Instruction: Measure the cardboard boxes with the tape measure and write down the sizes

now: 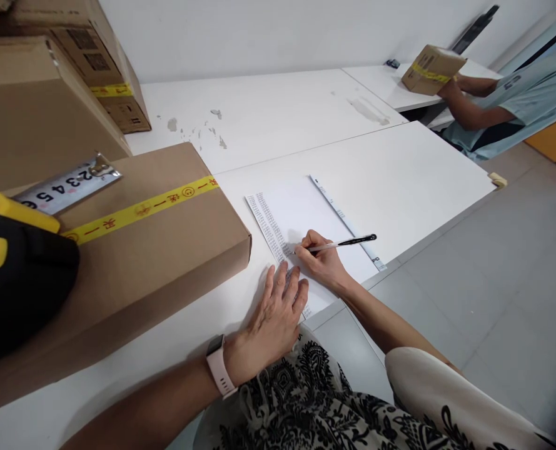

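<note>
White tabletop (399,181) carried everything, plain white wall behind; pen (341,242) sat in the right hand (322,259), fingers pinched tight round the barrel near the tip, black cap end pointing right; tip was down on the printed column along the left edge of a paper sheet (306,212); sheet lay flat near the table's front edge, just right of a long cardboard box (165,262); left hand (275,319) lay palm-down on the sheet's near corner, fingers straight and close together, holding nothing, fingertips just beside the right hand; pale wristwatch (219,365) on the left wrist; narrow printed strip (348,222) ran along the sheet's right edge, touching it; box had a yellow tape band (141,209) across its top; yellow-and-black tape measure (19,262) sat on the box at far left, blade (66,187) run out, numerals showing, hook end resting on the box top; stacked cartons (71,62) stood behind at left; far right, another person in a light blue shirt (531,94) held a small carton (431,69) over the next table.
</note>
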The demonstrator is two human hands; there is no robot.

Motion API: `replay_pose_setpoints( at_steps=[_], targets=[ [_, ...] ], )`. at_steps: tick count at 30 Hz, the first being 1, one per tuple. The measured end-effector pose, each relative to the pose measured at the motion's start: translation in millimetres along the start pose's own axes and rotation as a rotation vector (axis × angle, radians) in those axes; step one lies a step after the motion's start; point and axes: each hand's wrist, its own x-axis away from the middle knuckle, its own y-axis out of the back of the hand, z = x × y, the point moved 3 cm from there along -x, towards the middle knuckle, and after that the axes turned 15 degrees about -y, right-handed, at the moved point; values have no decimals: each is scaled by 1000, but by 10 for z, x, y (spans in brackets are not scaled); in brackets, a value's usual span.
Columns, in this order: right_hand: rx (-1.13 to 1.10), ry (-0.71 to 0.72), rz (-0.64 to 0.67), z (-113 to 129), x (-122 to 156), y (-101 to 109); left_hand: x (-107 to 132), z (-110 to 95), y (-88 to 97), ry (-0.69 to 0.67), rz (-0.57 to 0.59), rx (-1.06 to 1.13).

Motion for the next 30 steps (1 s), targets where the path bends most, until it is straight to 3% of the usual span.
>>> replay_pose_setpoints(
  at_steps=[30],
  targets=[
    [-30, -4, -4, -9, -12, 11, 0, 8, -6, 4, 30, 5]
  ],
)
